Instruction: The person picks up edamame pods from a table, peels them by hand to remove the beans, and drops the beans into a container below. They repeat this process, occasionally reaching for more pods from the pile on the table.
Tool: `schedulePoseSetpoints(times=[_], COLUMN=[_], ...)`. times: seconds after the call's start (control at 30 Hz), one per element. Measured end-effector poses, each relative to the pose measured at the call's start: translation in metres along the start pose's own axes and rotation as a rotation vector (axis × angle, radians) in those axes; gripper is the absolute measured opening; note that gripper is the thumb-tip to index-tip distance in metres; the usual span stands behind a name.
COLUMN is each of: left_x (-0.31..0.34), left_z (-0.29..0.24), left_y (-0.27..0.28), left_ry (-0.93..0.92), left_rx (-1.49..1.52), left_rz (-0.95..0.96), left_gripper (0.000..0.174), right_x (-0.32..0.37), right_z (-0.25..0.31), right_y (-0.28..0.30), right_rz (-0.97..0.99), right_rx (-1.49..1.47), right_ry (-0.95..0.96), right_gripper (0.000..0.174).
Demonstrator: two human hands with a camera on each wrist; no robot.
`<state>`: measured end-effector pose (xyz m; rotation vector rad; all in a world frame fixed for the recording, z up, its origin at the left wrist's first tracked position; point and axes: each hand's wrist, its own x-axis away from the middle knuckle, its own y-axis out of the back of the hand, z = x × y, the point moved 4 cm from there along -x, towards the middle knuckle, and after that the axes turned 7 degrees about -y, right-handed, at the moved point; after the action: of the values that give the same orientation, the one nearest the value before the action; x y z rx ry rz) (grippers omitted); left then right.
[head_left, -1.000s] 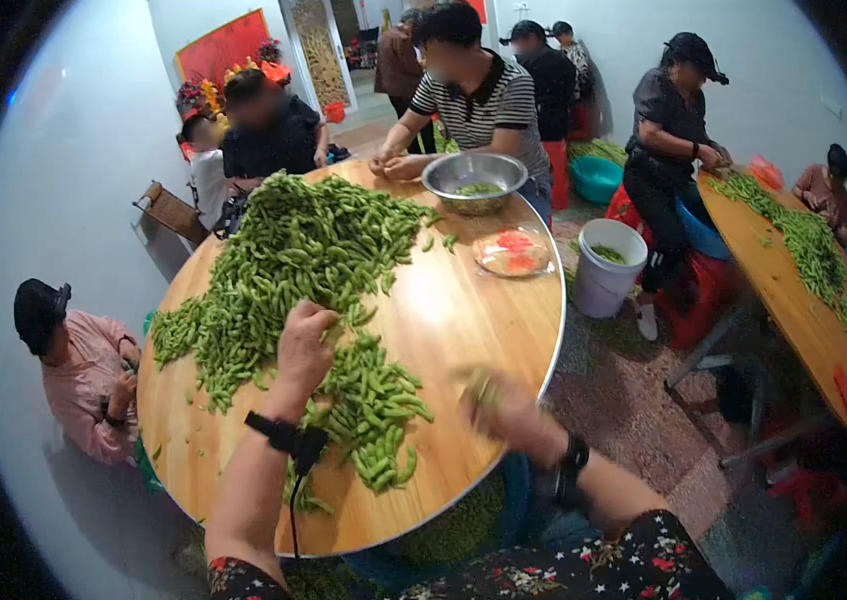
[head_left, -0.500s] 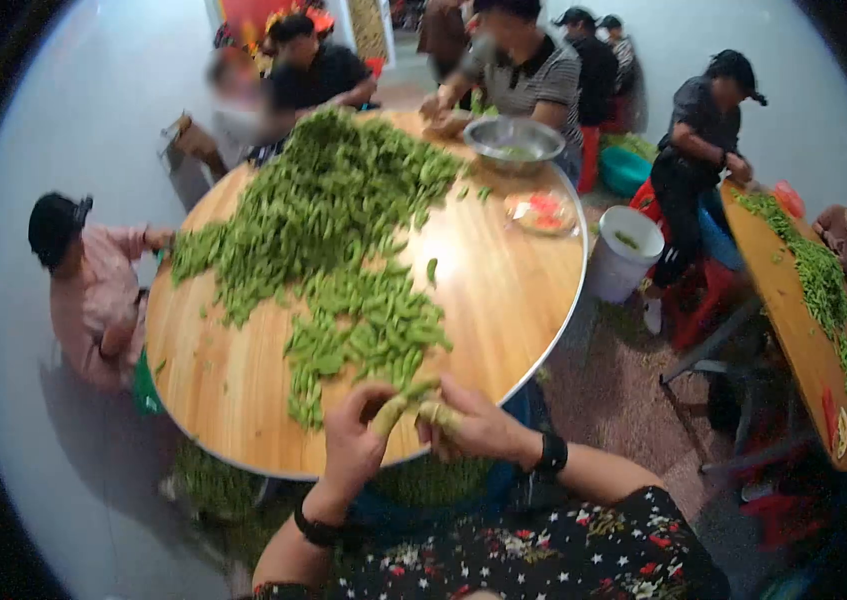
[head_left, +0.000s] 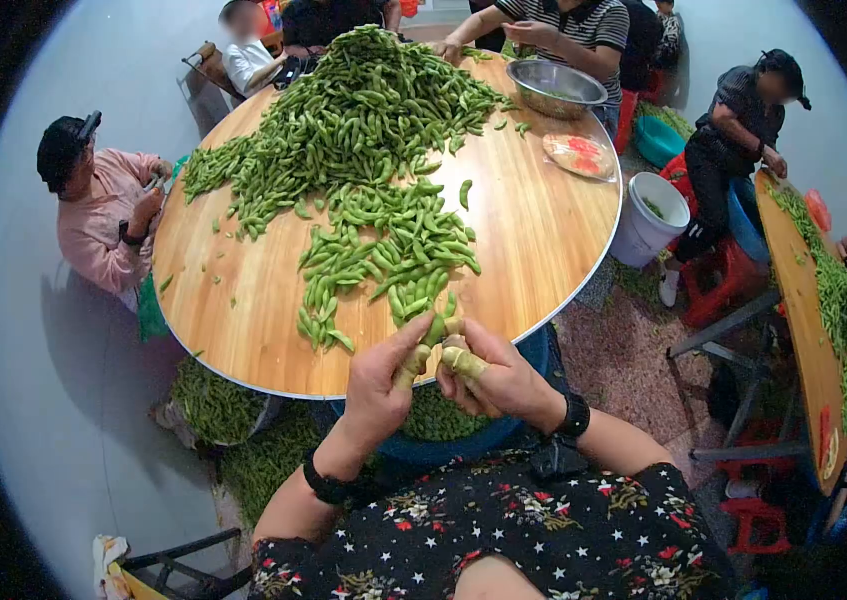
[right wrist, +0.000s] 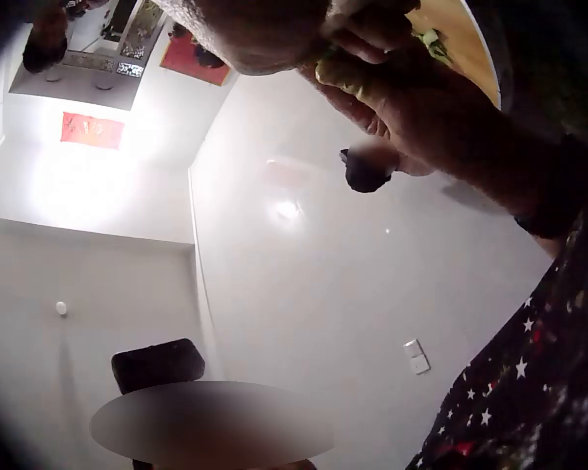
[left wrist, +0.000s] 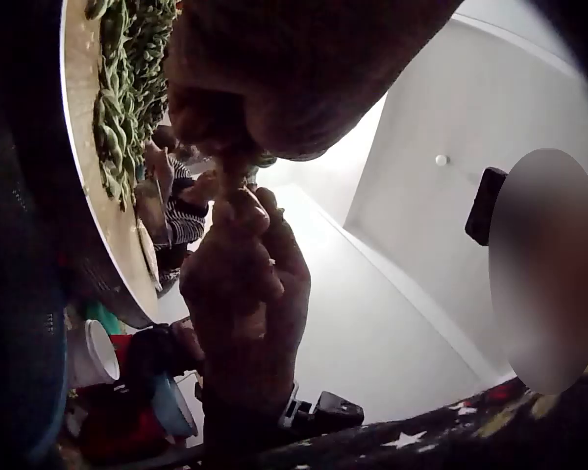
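Note:
In the head view, my left hand [head_left: 381, 378] pinches a green soybean pod [head_left: 436, 330] between thumb and fingertips near the table's front edge. My right hand [head_left: 505, 378] meets it there, its fingers curled in and its fingertips at the pod's right side. Both thumbs have a yellowish-green wrapping, seen on the right thumb [head_left: 463, 362]. Just beyond the hands lies a loose spread of soybean pods [head_left: 383, 250], running back to a tall pile [head_left: 363, 115]. Both wrist views show the hands close together, with the pod mostly hidden by fingers.
Below the table edge stands a blue tub [head_left: 533, 352] with green pods in it. A steel bowl [head_left: 556, 88] and a clear packet [head_left: 580, 157] lie at the table's far right. A white bucket [head_left: 651, 222] stands on the floor. Other people sit around this wooden table [head_left: 543, 240] and another.
My left hand came back from the pile and my right hand swung in from the right to meet it. They stay together at the pod. The head view has tilted downward.

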<state>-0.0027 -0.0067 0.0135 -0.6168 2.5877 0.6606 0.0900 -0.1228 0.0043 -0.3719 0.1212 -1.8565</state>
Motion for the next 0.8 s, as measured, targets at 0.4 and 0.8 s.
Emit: schedulePoseSetpoints(times=[0.4,0.8], left_x=[0.021,0.014], left_z=[0.02,0.005], left_y=[-0.019,-0.017], left_ry=[0.553,-0.328], left_rx=[1.067,-0.411], left_rz=[0.034,-0.062], left_gripper=[0.032,0.025], right_x=[-0.004,-0.01], right_z=[-0.02,-0.024], right_y=[0.006,0.008], right_rz=[0.247,0.019], right_rx=[-0.443,-0.204], right_ry=[-0.21,-0.221], right_gripper=[0.022,0.02])
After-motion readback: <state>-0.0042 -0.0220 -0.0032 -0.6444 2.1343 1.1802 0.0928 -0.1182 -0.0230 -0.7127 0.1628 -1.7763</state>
